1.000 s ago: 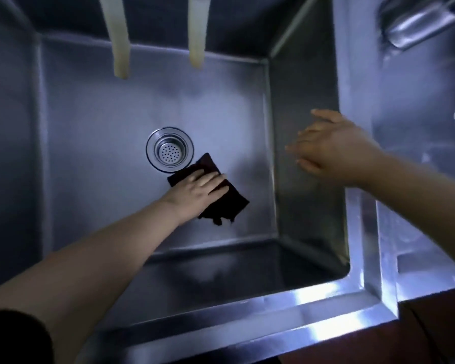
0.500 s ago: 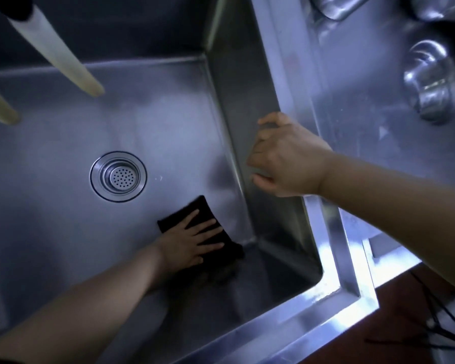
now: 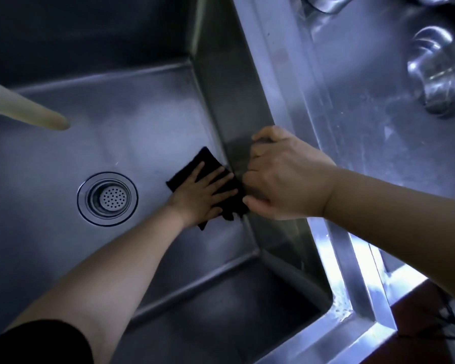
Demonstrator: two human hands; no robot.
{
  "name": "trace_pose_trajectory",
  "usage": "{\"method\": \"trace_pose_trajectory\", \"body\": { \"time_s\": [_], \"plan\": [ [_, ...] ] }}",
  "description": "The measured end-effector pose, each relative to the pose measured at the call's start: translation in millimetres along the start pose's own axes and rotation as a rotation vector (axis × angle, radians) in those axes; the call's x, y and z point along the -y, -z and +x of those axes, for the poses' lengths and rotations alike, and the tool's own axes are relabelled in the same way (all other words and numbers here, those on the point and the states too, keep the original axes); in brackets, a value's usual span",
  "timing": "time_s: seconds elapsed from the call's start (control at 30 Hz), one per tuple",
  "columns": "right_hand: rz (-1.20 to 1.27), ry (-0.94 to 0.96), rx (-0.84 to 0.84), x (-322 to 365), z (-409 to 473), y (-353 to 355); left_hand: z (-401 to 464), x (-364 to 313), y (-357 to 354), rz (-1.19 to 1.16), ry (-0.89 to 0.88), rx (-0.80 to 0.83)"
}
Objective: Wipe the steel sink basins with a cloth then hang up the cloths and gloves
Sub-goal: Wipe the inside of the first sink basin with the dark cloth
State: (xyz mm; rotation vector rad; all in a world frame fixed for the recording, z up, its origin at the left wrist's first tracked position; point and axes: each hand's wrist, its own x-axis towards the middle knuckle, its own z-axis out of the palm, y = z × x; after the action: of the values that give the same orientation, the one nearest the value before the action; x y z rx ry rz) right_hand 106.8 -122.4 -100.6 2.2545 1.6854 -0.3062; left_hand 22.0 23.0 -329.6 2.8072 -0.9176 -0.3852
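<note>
So at this point the dark cloth (image 3: 195,177) was flat on the floor of the steel sink basin (image 3: 132,143), just to the right of the drain strainer (image 3: 107,198) and jammed right up against the basin's right-hand wall (image 3: 234,106). The left hand (image 3: 204,194) was spread on top of it, fingers straight and fanned out, palm pressing down, not gripping at all. That arm came in from the near-left corner of the basin, stretched long and low, with a dark sleeve (image 3: 37,342) showing at the upper arm.

The cloth's long side ran diagonally, from the strainer side up toward the wall, and the fingers pointed straight at that wall. So, my guess, the next stroke had nowhere to go but along the wall seam or up the wall itself. The left hand was obviously the one doing the work.

The right hand (image 3: 286,177) was higher up, over the dividing rim, fingers curled in loosely toward the wall. Looked like it was bracing there, though I couldn't tell if the fingertips really touched the steel, and it held nothing I could see.

Other stuff: a pale tube end (image 3: 32,114) hung over the basin's far-left part, and beyond the wall the second basin (image 3: 365,114) had some shiny steel bowl (image 3: 436,74) in it.
</note>
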Motion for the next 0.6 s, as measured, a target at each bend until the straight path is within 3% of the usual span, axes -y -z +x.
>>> {"method": "trace_pose_trajectory", "body": {
  "time_s": [0.33,0.47,0.6],
  "plan": [
    [0.009,0.020,-0.082,-5,-3,-7,58,115,38,-0.016,0.555,-0.073],
    [-0.026,0.020,-0.090,-4,-4,-6,38,82,29,-0.026,0.555,-0.118],
    [-0.056,0.008,-0.030,-2,-1,-1,-21,25,16,-0.030,0.451,-0.042]
  ]
}}
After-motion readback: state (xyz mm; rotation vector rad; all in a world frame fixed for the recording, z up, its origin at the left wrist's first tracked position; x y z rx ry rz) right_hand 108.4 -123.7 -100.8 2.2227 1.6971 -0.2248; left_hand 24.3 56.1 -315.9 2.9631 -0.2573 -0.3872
